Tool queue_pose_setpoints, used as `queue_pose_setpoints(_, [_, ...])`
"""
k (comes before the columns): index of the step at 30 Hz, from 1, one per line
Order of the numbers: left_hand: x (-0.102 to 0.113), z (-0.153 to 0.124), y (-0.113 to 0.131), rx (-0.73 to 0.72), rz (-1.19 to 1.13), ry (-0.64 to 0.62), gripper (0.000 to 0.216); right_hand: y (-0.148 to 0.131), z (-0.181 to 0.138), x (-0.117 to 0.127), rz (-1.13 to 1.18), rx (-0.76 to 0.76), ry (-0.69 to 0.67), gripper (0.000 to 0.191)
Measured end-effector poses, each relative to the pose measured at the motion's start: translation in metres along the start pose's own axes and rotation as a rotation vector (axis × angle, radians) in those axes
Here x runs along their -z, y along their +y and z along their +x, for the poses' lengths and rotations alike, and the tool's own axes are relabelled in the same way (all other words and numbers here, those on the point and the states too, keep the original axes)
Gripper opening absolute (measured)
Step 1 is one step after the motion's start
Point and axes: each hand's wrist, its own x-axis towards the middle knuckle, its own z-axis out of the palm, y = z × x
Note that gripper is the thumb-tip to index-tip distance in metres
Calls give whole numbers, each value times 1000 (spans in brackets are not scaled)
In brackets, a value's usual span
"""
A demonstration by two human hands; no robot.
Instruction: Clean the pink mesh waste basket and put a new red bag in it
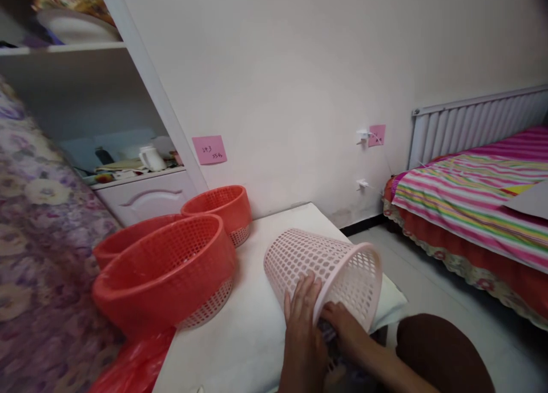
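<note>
A pale pink perforated plastic basket (308,253) lies tilted on its side, its open mouth facing right and toward me. My left hand (303,307) grips it near the lower rim, fingers laid along the outer wall. Inside the mouth, close to that same rim, is my right hand (342,321) with its fingers bent inward. Whatever lies between those fingers is hidden. Dark patterned fabric shows just below the two hands.
Several red plastic baskets (171,290) stand at the left of the white-covered table (244,330). A red plastic bag (137,361) hangs at its left edge. Floral curtain (34,256) and shelves are further left. A bed with a striped cover (466,202) is at right.
</note>
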Motion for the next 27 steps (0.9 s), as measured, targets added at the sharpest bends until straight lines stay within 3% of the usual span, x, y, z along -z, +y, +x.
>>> queue_pose_setpoints(5, [0,-1,5,8,-51,45,84,53,-6,66,-148,-129,258,63])
queue_pose_setpoints(7, [0,-1,7,12,-60,52,82,62,-8,79,-167,-169,327,65])
queue_pose_setpoints(10, [-1,0,8,19,-69,52,82,59,-22,58,-120,-195,312,62])
queue_pose_setpoints(14, [-1,2,6,7,-82,57,80,30,-51,-12,93,-158,228,56])
queue_pose_setpoints(15, [-1,2,5,13,-85,58,80,20,-58,-28,206,-130,198,51])
queue_pose_setpoints(17, [-1,2,3,23,-93,65,81,2,-68,-50,688,-46,192,57])
queue_pose_setpoints(18, [-1,2,3,26,-99,69,81,-4,-72,-56,792,-16,201,58])
queue_pose_setpoints(20, [-3,0,1,25,-108,83,79,-8,-77,-59,824,23,217,59])
queue_pose_setpoints(22, [-4,-1,0,18,-120,98,77,3,-80,-53,652,19,228,59])
queue_pose_setpoints(24, [-3,-1,-2,4,-132,114,78,26,-84,-44,443,-28,275,62])
queue_pose_setpoints(27, [0,-3,-4,5,-135,126,81,67,-89,-19,264,-158,484,61])
